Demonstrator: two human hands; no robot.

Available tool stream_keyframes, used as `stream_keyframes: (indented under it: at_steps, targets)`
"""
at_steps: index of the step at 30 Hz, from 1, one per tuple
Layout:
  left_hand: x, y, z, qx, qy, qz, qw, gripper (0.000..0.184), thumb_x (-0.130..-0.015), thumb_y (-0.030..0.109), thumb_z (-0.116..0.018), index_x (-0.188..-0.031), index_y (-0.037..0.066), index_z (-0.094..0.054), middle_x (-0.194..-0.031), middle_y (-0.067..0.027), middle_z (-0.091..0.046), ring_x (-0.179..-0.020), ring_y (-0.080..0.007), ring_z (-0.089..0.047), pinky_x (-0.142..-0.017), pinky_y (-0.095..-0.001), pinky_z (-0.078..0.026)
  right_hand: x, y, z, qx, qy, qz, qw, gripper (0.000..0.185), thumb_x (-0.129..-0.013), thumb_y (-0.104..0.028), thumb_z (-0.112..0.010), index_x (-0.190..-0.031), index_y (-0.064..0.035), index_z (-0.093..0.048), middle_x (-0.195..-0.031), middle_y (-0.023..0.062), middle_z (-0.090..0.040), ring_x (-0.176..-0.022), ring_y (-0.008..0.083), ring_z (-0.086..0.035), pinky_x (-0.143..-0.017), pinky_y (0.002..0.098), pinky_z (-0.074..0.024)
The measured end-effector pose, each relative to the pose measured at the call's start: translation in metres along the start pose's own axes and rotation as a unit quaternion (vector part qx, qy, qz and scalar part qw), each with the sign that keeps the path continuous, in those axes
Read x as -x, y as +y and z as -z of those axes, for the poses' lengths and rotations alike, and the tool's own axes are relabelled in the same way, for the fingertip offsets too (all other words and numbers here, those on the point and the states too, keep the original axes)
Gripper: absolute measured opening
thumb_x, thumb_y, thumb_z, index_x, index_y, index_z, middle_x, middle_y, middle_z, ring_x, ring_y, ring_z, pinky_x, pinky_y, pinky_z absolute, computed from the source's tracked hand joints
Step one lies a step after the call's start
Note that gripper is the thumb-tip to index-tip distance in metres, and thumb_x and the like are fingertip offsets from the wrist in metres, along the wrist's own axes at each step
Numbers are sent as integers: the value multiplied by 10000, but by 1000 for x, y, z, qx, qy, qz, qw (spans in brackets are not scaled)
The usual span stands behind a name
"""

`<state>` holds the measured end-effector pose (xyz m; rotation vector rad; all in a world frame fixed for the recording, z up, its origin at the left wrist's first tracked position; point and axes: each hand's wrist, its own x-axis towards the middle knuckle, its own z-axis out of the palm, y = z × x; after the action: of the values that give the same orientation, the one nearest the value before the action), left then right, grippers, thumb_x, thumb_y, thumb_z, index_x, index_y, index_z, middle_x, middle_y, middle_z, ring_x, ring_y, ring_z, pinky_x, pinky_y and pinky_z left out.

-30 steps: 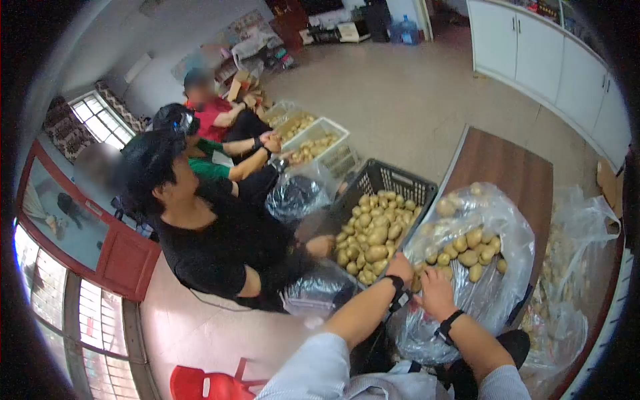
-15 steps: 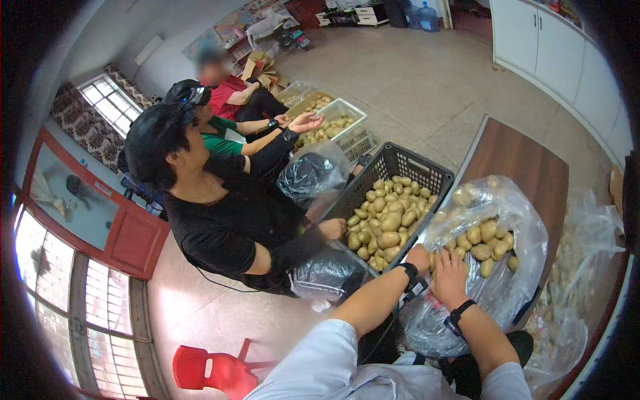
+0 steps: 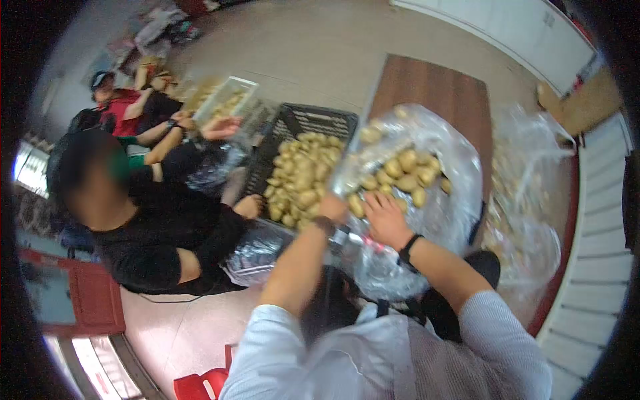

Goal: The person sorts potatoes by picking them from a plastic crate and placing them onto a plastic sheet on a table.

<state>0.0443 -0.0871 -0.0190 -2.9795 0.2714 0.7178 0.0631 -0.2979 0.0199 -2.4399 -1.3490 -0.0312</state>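
My right hand (image 3: 387, 217) lies with its fingers apart on the near edge of the potatoes (image 3: 407, 173), which rest on a clear plastic bag (image 3: 460, 193) on a brown board. My left hand (image 3: 333, 208) is at the bag's left side, beside the near right edge of a black crate (image 3: 347, 123). Its fingers are blurred, and whether it holds anything is hidden. The crate contains many potatoes (image 3: 303, 173).
A person in black (image 3: 153, 233) sits left of the crate, one hand (image 3: 248, 207) at its edge. Other people sit beyond, near a white crate (image 3: 243, 83). Another plastic bag (image 3: 527, 167) lies at the right, a red stool (image 3: 200, 385) at the bottom left.
The camera view has turned to the right, so the crate, bag and people appear farther left. My right hand stays at the potatoes on the bag; my left hand stays between bag and crate.
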Motion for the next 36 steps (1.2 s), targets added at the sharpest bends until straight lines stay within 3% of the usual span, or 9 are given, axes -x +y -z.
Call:
stream_keyframes:
  at_steps: [2, 6, 8, 13, 16, 20, 23, 33, 36]
  targets:
    - [-28, -23, -52, 232, 48, 159, 958, 425, -820, 439, -550, -812, 36, -683, -796, -129, -671, -824, -289, -639, -761, -412, -485, 7, 9, 10, 17, -14, -11, 1000, 603, -646, -163, -643, -1218, -26, -513, -1324, 131, -450, -1221, 316, -413, -1019, 445, -334]
    - [3, -17, -10, 320, 55, 157, 933, 450, -854, 438, -535, -821, 12, -676, -824, -164, -666, -820, -283, -654, -704, -402, -511, 22, 27, 15, 66, -4, 14, 998, 583, -675, -178, -649, -1223, -33, -511, -1334, 111, -441, -1251, 307, -393, -1029, 445, -323]
    - [17, -9, 11, 558, 88, 255, 785, 383, -844, 368, -569, -886, 6, -687, -853, -180, -664, -873, -278, -653, -714, -421, -512, 28, 38, 14, 99, -8, 41, 994, 557, -693, -166, -644, -1220, -40, -514, -1324, 99, -446, -1254, 313, -387, -1038, 449, -310]
    - [-12, -25, -37, 358, 91, 183, 911, 317, -805, 306, -603, -916, 24, -694, -883, -169, -671, -815, -287, -665, -691, -441, -522, 15, 25, 25, 59, -15, 27, 998, 502, -702, -156, -616, -1184, -41, -536, -1291, 124, -463, -1247, 344, -385, -1035, 461, -313]
    - [-7, -19, -6, -46, -14, 33, 998, 264, -766, 274, -617, -920, 87, -724, -917, -106, -690, -800, -256, -674, -686, -425, -537, 4, 12, 22, 17, 13, 36, 999, 567, -670, -184, -656, -1197, -27, -518, -1282, 143, -463, -1240, 360, -384, -1043, 461, -305]
    - [-15, -7, -23, 171, 94, 189, 962, 223, -707, 158, -650, -876, 20, -695, -890, -194, -672, -837, -347, -661, -715, -414, -535, -16, 4, 14, -13, 7, 34, 999, 604, -693, -232, -673, -1234, -35, -491, -1311, 140, -444, -1261, 366, -363, -1056, 478, -292]
    - [3, 7, 14, 450, 184, 330, 809, 284, -733, 153, -603, -909, -71, -618, -924, -298, -629, -903, -444, -614, -772, -455, -507, -27, 0, 17, 26, -18, 18, 999, 667, -683, -274, -711, -1258, -40, -466, -1330, 133, -433, -1270, 365, -356, -1055, 480, -296]
    - [-11, -1, -5, 395, 132, 223, 882, 273, -782, 151, -533, -902, -75, -629, -917, -301, -627, -890, -408, -630, -779, -444, -509, -55, 3, 6, 56, -120, -11, 991, 774, -681, -356, -721, -1311, -21, -423, -1367, 155, -422, -1311, 367, -323, -1089, 469, -253]
    - [-10, 12, -19, 446, 276, 283, 803, 221, -745, 162, -561, -749, -48, -631, -707, -249, -622, -724, -397, -633, -675, -474, -512, -60, 13, -20, 76, -109, -3, 991, 737, -715, -394, -663, -1289, 16, -448, -1338, 167, -453, -1268, 382, -373, -1081, 443, -287]
